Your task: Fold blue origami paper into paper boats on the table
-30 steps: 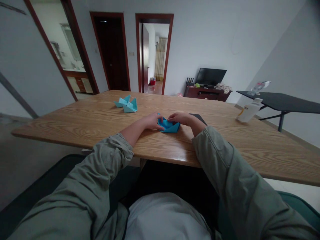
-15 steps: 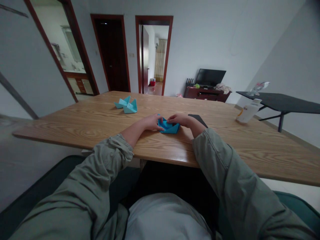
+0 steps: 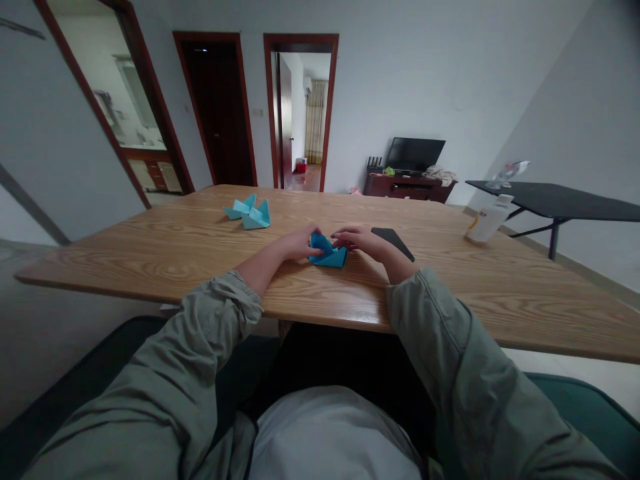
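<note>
A blue folded paper boat (image 3: 330, 258) sits on the wooden table in front of me. Its left end is pinched by my left hand (image 3: 299, 244), the thumb inside the fold and the fingers behind. Over the boat's right end, my right hand (image 3: 364, 241) hovers with fingers stretched and slightly apart; whether a fingertip touches the paper I cannot tell. Farther left on the table lie light blue folded paper pieces (image 3: 249, 212) with pointed corners. Just beyond my right wrist is a flat dark sheet (image 3: 394, 241), partly covered by the hand.
The wooden table (image 3: 190, 267) spreads wide on both sides. A whitish plastic bottle (image 3: 489, 220) stands tilted in view at the right. Behind it is a black folding table (image 3: 560, 199) with a clear plastic item on top. A television (image 3: 416, 155) stands on a cabinet by the wall.
My right hand has loosened from the boat's right side and lifted slightly. The left hand keeps its pinch, and the boat's left part stands more open. The view has shifted a little.
</note>
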`<state>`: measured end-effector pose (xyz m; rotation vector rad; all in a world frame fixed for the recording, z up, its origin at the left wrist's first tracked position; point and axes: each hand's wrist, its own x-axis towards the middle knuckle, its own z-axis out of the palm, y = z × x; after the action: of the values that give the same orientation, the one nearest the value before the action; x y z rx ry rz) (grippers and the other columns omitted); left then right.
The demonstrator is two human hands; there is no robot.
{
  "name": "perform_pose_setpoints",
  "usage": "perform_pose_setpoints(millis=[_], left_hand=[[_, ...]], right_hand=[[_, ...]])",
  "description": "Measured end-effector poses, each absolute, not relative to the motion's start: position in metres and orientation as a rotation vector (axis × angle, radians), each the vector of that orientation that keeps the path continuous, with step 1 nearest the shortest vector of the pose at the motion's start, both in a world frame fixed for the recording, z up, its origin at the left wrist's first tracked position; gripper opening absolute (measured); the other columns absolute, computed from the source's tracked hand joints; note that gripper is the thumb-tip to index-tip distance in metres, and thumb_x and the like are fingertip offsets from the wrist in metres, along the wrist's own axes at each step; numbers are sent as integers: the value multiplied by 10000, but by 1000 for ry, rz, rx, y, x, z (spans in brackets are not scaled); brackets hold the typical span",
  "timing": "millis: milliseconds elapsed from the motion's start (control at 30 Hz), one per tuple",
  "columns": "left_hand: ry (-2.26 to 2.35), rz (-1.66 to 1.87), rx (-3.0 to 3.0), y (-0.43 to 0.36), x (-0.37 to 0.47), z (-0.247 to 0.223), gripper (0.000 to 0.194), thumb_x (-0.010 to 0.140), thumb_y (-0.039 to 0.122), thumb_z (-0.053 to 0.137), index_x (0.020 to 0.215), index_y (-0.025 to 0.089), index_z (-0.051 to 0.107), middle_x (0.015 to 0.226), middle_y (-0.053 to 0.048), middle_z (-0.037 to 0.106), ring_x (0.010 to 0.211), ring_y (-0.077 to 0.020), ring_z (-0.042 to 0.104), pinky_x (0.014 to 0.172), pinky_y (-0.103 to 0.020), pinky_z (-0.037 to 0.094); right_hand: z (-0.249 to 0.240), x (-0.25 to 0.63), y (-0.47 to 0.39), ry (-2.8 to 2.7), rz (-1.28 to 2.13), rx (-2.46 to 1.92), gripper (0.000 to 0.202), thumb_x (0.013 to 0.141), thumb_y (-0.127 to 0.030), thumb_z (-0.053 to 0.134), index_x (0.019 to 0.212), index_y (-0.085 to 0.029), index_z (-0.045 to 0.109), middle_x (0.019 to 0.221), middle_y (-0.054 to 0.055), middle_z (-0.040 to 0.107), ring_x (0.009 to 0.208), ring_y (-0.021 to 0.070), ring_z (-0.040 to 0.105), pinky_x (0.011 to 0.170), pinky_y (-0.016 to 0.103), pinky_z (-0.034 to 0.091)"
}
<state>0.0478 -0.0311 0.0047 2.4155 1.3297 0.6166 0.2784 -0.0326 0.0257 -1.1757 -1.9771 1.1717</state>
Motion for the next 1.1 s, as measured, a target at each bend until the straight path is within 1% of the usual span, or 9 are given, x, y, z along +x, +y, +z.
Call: perform_pose_setpoints(millis=[233, 400, 500, 567, 700, 767, 900, 1033, 1100], left_hand=[[1234, 866, 2189, -26, 42, 5, 592, 720, 221, 606, 1286, 183, 438, 1211, -96, 556, 878, -152, 591, 742, -268, 486], [1166, 954, 1985, -12, 35, -2, 597, 724, 105, 495, 1308, 187, 403, 1056, -74, 600, 771, -122, 573, 680, -252, 463], [1105, 932, 2016, -7, 33, -5, 633, 647, 44, 471, 1262, 192, 448, 1026, -53, 603, 766, -115, 570, 696, -249, 460], [1096, 915, 2061, -6, 33, -6, 593, 605, 25, 461, 1176, 180, 502, 998, -38, 606, 778, -114, 571, 709, -244, 461], [1162, 897, 2183, -9, 35, -5, 381, 605, 33, 460, 950, 159, 563, 856, -11, 601, 730, -119, 554, 665, -231, 445], [1161, 879, 2236, -11, 36, -2, 303, 627, 51, 475, 897, 154, 566, 824, -6, 592, 700, -115, 538, 640, -226, 434], [1137, 924, 2161, -17, 34, 6, 295, 659, 125, 549, 953, 157, 538, 842, 2, 577, 639, -94, 494, 578, -210, 400], [1127, 855, 2085, -26, 27, 16, 307, 738, 241, 588, 1028, 168, 517, 619, 65, 460, 513, -83, 399, 484, -193, 298], [1167, 731, 2083, -31, 26, 19, 383, 744, 305, 640, 1081, 163, 524, 550, 88, 414, 465, -78, 357, 460, -194, 256]], right_hand=[[25, 275, -37, -1924, 1110, -1245, 251, 914, -338, 543, 986, -136, 672, 954, 104, 730, 791, 137, 654, 619, 192, 453], [22, 274, -32, -1811, 1056, -1289, 234, 928, -322, 518, 912, -132, 654, 913, 104, 726, 679, 124, 630, 613, 216, 474], [19, 275, -28, -1780, 978, -1308, 223, 931, -302, 515, 862, -128, 637, 908, 107, 722, 627, 111, 607, 594, 214, 475], [16, 275, -25, -1775, 944, -1319, 212, 933, -291, 512, 868, -128, 632, 902, 105, 721, 616, 105, 601, 579, 204, 469], [8, 278, -16, -1821, 891, -1359, 207, 927, -281, 515, 890, -125, 646, 867, 96, 725, 639, 114, 611, 583, 196, 467], [4, 279, -12, -1894, 853, -1352, 214, 921, -287, 525, 892, -125, 660, 853, 88, 731, 677, 123, 624, 610, 194, 472], [0, 282, -8, -1969, 801, -1331, 233, 922, -298, 525, 910, -122, 677, 862, 86, 739, 727, 134, 640, 648, 194, 476], [1, 282, -9, -1949, 845, -1381, 243, 932, -298, 518, 951, -116, 677, 829, 85, 735, 673, 131, 633, 613, 199, 477], [2, 281, -12, -1945, 871, -1407, 239, 935, -292, 517, 951, -116, 678, 771, 71, 724, 618, 121, 618, 563, 192, 464]])
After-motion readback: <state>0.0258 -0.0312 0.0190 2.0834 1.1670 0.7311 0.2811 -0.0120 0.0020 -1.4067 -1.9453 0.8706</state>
